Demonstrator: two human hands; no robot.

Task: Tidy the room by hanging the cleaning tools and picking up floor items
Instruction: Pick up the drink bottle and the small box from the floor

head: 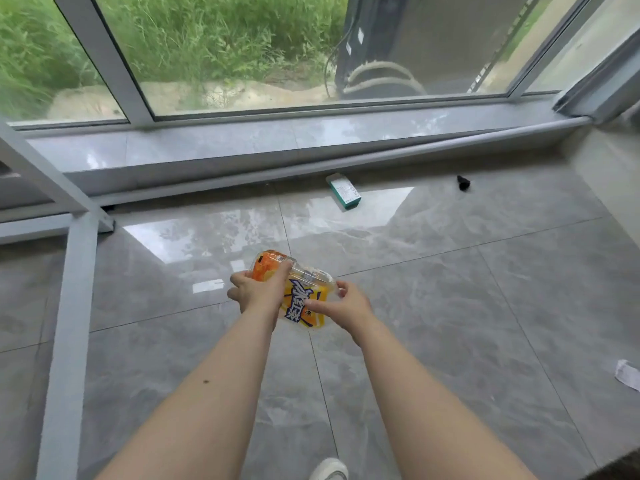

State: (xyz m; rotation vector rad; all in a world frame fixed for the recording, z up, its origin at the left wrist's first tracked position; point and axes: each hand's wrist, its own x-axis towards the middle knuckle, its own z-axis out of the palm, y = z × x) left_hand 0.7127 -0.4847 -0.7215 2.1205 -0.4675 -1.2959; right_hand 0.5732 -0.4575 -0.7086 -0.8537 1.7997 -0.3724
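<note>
Both my hands hold a crumpled clear plastic bottle (304,299) with an orange and yellow label above the grey tiled floor. My left hand (258,289) grips its orange upper part, fingers wrapped over the top. At the lower, yellow end my right hand (341,304) pinches it with curled fingers. On the floor near the window lies a small white and green box (344,191). A small black object (463,182) lies to its right. A piece of white paper (627,375) lies at the right edge.
A low grey window sill (242,147) and a long grey bar (346,159) run along the far side. A white metal frame (74,289) stands at the left. My white shoe (329,469) shows at the bottom.
</note>
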